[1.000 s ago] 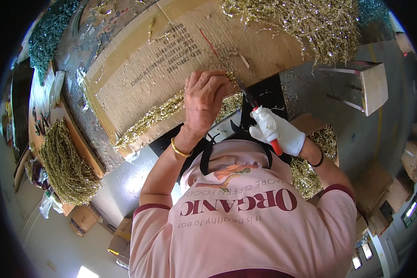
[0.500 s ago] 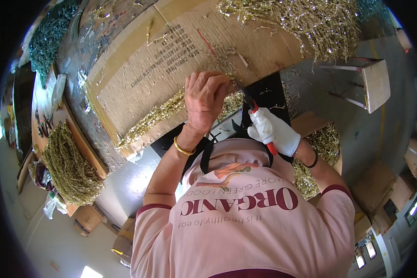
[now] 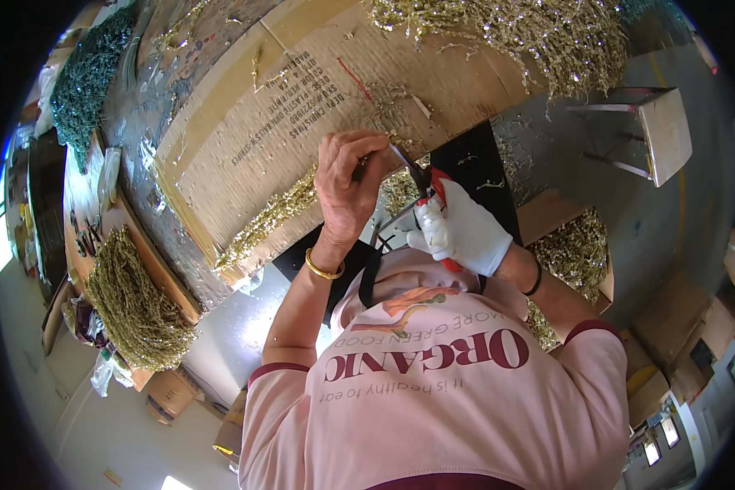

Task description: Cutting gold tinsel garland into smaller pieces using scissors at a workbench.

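Observation:
My bare left hand [image 3: 348, 184], with a gold bracelet at the wrist, is raised over the near edge of the cardboard. Its fingers are bent and pinched on a gold glittery sprig, of which only a bit shows at the fingertips. Behind that hand a band of gold glittery sprigs [image 3: 269, 219] runs along the cardboard's near edge. My right hand [image 3: 465, 229], in a white glove, is closed on red-handled shears [image 3: 419, 175]. Their dark metal tip points up toward my left fingertips. Whether the tip touches the sprig cannot be made out.
Printed cardboard [image 3: 245, 131] covers the table, with a heap of gold sprigs [image 3: 539, 37] at its far right. Teal sprigs [image 3: 90, 86] and an olive-gold bundle [image 3: 135, 302] lie left. A box of gold sprigs [image 3: 576, 253] and a stool [image 3: 665, 135] stand right.
The shears have swung left and their handles have spread apart; my right hand has moved left with them. My left hand has shifted slightly left. The whole view has tilted a little.

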`<act>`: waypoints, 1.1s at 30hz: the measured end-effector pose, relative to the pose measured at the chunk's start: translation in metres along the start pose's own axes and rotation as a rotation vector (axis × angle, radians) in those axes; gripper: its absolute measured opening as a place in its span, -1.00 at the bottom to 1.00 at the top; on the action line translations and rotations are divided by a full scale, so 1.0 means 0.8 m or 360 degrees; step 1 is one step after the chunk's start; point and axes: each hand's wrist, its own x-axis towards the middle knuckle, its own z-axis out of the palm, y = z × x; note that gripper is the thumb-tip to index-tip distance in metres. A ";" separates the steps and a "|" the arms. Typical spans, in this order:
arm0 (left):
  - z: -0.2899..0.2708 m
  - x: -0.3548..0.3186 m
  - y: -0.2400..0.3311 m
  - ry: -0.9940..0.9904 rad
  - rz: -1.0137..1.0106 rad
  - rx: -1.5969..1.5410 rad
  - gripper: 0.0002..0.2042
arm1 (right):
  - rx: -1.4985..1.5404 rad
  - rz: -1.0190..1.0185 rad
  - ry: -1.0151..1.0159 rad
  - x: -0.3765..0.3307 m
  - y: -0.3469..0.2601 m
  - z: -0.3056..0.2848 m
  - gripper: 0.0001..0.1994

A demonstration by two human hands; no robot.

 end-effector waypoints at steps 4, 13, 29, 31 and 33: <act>0.001 0.000 0.000 -0.0001 -0.0029 -0.0023 -0.77 | -0.0174 -0.0159 0.0076 0.002 0.009 0.006 -0.32; 0.002 -0.001 -0.003 0.0027 -0.0014 -0.0048 -0.78 | -0.0184 -0.0384 0.0141 0.004 0.027 0.019 -0.56; 0.002 -0.002 -0.003 0.0001 0.0024 -0.0053 -0.78 | -0.0258 -0.0410 0.0221 0.002 0.021 0.017 -0.57; 0.000 -0.002 -0.002 0.0011 0.0036 -0.0047 -0.78 | -0.0130 -0.0401 0.0196 0.003 0.034 0.022 -0.57; 0.000 -0.001 -0.003 0.0004 0.0036 -0.0054 -0.79 | -0.0002 -0.0387 0.0170 0.003 0.035 0.022 -0.57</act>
